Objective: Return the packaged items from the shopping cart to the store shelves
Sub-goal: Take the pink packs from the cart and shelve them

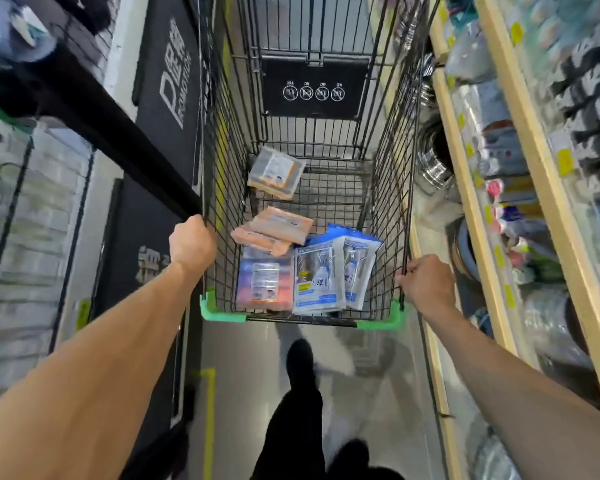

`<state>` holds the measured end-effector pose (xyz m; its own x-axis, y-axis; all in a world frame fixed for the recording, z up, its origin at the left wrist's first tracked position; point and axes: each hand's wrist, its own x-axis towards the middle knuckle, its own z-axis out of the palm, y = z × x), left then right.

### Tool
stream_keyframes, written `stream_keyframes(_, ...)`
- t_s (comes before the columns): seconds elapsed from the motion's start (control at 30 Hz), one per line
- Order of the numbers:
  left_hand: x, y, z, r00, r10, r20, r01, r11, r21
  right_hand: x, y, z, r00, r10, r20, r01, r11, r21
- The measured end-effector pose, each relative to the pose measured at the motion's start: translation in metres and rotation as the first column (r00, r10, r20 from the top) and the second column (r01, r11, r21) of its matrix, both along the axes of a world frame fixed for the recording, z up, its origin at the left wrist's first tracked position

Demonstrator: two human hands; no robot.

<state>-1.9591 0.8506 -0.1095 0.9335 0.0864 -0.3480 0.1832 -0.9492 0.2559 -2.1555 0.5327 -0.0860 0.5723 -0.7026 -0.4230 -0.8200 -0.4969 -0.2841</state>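
Packaged items in shopping cart (222, 174), centre of frame: grey-and-orange pack (276, 172) alone toward far end, tilted against the wire; two orange packs (272, 230) overlapping mid-basket; pink-and-blue pack (262, 284) at near left; blue-and-white packs (333, 271) stacked at near right. Left hand (192, 242) clenched on left rim of cart; right hand (426, 284) grasping right rim. Green corner guards (381, 322) on near edge. Store shelves (520, 140) along right of frame, stocked, blurred. Black promotional sign (174, 84) at upper left.
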Motion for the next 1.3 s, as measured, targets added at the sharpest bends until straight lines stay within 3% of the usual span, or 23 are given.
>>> stream_keyframes(0.17,-0.102,0.032,-0.007,0.999,0.01,0.04,-0.007,0.997,-0.072,-0.1,0.019,-0.014,0.994,0.105,0.031,-0.103,0.992,-0.073)
stream_keyframes(0.33,-0.218,0.049,-0.005,0.998,0.061,-0.032,-0.063,0.996,-0.07,-0.203,0.028,-0.028,0.994,0.104,0.039,-0.097,0.982,-0.163)
stream_keyframes(0.53,-0.329,0.076,0.004,0.987,0.064,-0.149,-0.083,0.988,-0.128,-0.295,0.051,-0.003,0.999,0.044,0.029,-0.043,0.998,-0.054)
stream_keyframes(0.73,-0.374,0.09,0.021,0.975,0.159,-0.158,-0.173,0.981,-0.084,-0.343,0.074,0.004,0.995,0.098,-0.018,-0.098,0.995,-0.005)
stream_keyframes(0.8,-0.386,0.086,0.027,0.973,0.22,-0.071,-0.224,0.973,-0.052,-0.351,0.082,0.004,0.989,0.136,0.049,-0.131,0.987,-0.096)
stream_keyframes(0.87,-0.398,0.074,0.029,0.949,0.261,0.175,-0.252,0.965,-0.075,-0.355,0.095,0.002,0.924,0.323,0.204,-0.264,0.927,-0.268)
stream_keyframes(0.93,-0.401,0.057,0.03,0.877,0.197,0.438,-0.138,0.977,-0.164,-0.345,0.108,0.0,0.811,0.519,0.27,-0.402,0.83,-0.388)
stream_keyframes(0.97,-0.4,0.049,0.027,0.868,0.141,0.475,-0.049,0.978,-0.201,-0.336,0.117,-0.005,0.78,0.573,0.252,-0.474,0.803,-0.361)
stream_keyframes(1.03,-0.396,0.035,0.01,0.926,0.062,0.372,0.065,0.946,-0.317,-0.317,0.135,-0.01,0.767,0.611,0.193,-0.572,0.789,-0.225)
stream_keyframes(1.13,-0.392,0.028,-0.022,0.996,0.088,-0.033,-0.094,0.9,-0.426,-0.29,0.156,-0.032,0.791,0.598,0.132,-0.604,0.797,0.005)
stream_keyframes(1.2,-0.388,0.033,-0.04,0.987,0.087,-0.134,-0.129,0.925,-0.357,-0.27,0.166,-0.052,0.816,0.575,0.057,-0.577,0.805,0.14)
stream_keyframes(1.27,-0.384,0.043,-0.052,0.982,-0.117,-0.148,0.094,0.984,-0.153,-0.253,0.173,-0.072,0.797,0.604,-0.015,-0.584,0.777,0.234)
stream_keyframes(1.3,-0.38,0.049,-0.056,0.954,-0.243,-0.176,0.237,0.97,-0.051,-0.243,0.175,-0.08,0.779,0.626,-0.031,-0.599,0.758,0.26)
